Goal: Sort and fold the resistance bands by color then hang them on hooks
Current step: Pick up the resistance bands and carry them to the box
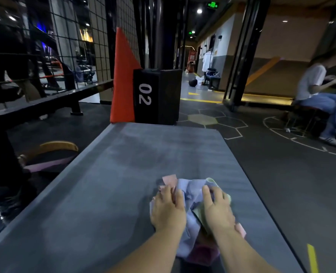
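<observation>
A heap of bands [190, 191] is dumped on the mat [123, 174], lower middle of frame. It's gripped by the left hand [168, 209] and right hand [218, 210], fingers curled in.

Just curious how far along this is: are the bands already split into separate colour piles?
No: the bands lie jumbled in one mixed-colour heap on the mat, under the left hand and right hand.
</observation>
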A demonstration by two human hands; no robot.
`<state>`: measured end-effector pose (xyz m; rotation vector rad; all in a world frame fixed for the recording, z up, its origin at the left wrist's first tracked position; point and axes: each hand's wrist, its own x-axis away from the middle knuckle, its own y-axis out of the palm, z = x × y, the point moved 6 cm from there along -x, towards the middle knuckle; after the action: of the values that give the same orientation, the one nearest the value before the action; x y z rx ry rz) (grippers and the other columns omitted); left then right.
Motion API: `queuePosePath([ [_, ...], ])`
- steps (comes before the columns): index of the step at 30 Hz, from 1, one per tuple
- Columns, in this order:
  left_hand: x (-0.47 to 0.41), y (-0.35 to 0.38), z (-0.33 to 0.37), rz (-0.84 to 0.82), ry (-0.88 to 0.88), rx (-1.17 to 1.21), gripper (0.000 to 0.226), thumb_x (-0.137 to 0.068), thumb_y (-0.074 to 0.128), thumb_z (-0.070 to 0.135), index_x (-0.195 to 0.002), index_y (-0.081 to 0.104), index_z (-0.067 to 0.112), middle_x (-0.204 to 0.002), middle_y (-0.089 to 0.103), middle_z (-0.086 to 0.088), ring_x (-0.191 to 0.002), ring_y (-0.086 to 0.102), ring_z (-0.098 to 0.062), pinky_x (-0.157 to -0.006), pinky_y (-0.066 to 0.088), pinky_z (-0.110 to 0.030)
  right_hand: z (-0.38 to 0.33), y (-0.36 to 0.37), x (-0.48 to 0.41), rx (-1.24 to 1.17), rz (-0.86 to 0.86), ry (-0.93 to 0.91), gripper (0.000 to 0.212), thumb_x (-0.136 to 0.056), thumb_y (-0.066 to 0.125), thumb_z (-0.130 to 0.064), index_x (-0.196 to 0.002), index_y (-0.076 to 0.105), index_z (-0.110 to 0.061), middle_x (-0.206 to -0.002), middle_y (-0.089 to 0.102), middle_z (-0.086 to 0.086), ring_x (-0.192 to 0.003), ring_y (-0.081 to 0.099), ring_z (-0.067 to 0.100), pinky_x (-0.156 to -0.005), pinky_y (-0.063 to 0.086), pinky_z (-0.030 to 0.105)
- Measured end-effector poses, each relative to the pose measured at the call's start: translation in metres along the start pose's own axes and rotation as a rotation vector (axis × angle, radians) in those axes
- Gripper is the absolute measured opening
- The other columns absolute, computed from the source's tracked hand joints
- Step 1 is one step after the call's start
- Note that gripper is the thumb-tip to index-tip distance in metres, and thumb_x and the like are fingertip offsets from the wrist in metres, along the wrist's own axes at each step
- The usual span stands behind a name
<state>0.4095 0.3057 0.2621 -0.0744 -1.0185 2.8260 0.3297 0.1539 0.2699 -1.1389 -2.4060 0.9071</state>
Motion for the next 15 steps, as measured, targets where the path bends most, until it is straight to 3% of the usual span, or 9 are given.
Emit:
queuePosePath([
  [2, 0.002, 0.006, 0.012, -0.055, 0.032, 0.180, 0.045, -0.098, 0.025, 0.052, -0.140, 0.035, 0.041, -0.145, 0.042, 0.006, -0.127, 0.044, -0.020, -0.102, 0.035, -0.036, -0.007, 0.000, -0.001, -0.135, 0.009, -0.050, 0.037, -0.092, 0.036, -0.060, -0.112, 0.053, -0.034, -0.120, 0.052, -0.003, -0.105, 0.052, 0.024, -0.094, 0.040, 0.042],
  [6, -0.003, 0.014, 0.025, -0.072, 0.058, 0.342, 0.044, -0.098, 0.025, 0.054, -0.140, 0.035, 0.046, -0.136, 0.052, 0.011, -0.119, 0.053, -0.017, -0.091, 0.041, -0.032, -0.012, -0.001, -0.003, -0.322, 0.046, -0.069, 0.035, -0.094, 0.042, -0.051, -0.108, 0.059, -0.023, -0.111, 0.059, -0.001, -0.102, 0.055, 0.020, -0.081, 0.037, 0.030],
  [9, -0.003, 0.019, 0.038, -0.111, 0.054, 0.412, 0.045, -0.098, 0.026, 0.053, -0.139, 0.039, 0.039, -0.132, 0.049, 0.020, -0.118, 0.053, -0.013, -0.089, 0.039, -0.028, -0.019, -0.006, -0.005, -0.424, 0.059, -0.068, 0.024, -0.094, 0.045, -0.047, -0.089, 0.058, -0.027, -0.095, 0.063, -0.007, -0.093, 0.059, 0.015, -0.074, 0.037, 0.028],
  [11, -0.003, 0.019, 0.055, -0.122, 0.104, 0.472, 0.045, -0.094, 0.024, 0.060, -0.124, 0.046, 0.035, -0.119, 0.048, 0.024, -0.109, 0.054, -0.009, -0.082, 0.036, -0.026, -0.027, -0.013, -0.012, -0.418, 0.076, -0.082, 0.026, -0.092, 0.046, -0.052, -0.085, 0.056, -0.029, -0.088, 0.063, -0.011, -0.087, 0.060, 0.010, -0.076, 0.042, 0.030],
  [13, -0.008, 0.017, 0.072, -0.083, 0.177, 0.501, 0.055, -0.086, 0.023, 0.066, -0.120, 0.047, 0.030, -0.116, 0.053, 0.019, -0.108, 0.055, -0.011, -0.079, 0.037, -0.026, -0.035, -0.022, -0.023, -0.457, 0.120, -0.125, 0.030, -0.092, 0.049, -0.050, -0.082, 0.055, -0.022, -0.083, 0.062, -0.005, -0.082, 0.059, 0.016, -0.075, 0.045, 0.033],
  [15, -0.017, 0.015, 0.087, -0.046, 0.232, 0.484, 0.063, -0.080, 0.021, 0.068, -0.127, 0.045, 0.033, -0.120, 0.053, 0.018, -0.109, 0.054, -0.010, -0.080, 0.036, -0.024, -0.045, -0.033, -0.034, -0.497, 0.167, -0.183, 0.028, -0.092, 0.053, -0.045, -0.081, 0.054, -0.019, -0.083, 0.061, 0.000, -0.082, 0.057, 0.021, -0.072, 0.044, 0.032],
])
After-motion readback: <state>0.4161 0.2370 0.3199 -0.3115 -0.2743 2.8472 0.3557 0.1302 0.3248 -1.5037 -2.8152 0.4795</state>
